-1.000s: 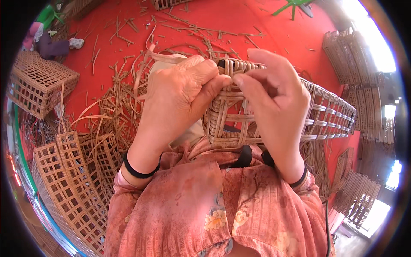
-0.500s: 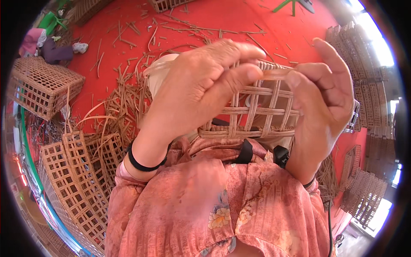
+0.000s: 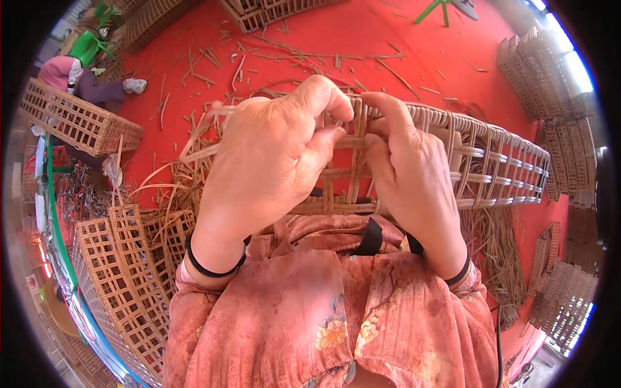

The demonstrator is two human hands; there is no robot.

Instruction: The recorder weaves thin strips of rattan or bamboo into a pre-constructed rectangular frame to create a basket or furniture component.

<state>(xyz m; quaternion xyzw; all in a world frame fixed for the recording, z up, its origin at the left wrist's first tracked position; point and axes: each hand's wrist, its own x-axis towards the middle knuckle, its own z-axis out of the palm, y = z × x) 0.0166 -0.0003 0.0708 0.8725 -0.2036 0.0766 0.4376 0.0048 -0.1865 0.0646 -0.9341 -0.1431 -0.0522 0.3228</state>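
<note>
An openwork wicker basket [image 3: 498, 158] lies across my lap, with its long side stretching off to the right. My left hand [image 3: 268, 158] is closed at its near left end, thumb and forefinger pinched on a cane strip [image 3: 350, 141] at the weave just below the rim. The pinched end is mostly hidden by the fingers. Close beside it, my right hand [image 3: 417, 165] grips the same rim, forefinger bent over the top and thumb against the upright canes. Loose cane ends [image 3: 200, 152] stick out to the left, past my left wrist.
Flat lattice panels [image 3: 116, 271] lean at the left, below another wicker basket [image 3: 84, 123]. Cane offcuts [image 3: 284, 55] litter the red floor [image 3: 362, 32]. A bundle of cane strips [image 3: 501, 258] lies at my right. Stacked woven pieces [image 3: 527, 77] line the far right.
Both hands have come down and the right has moved left onto the basket's rim. The basket has turned, so its long side now shows to the right.
</note>
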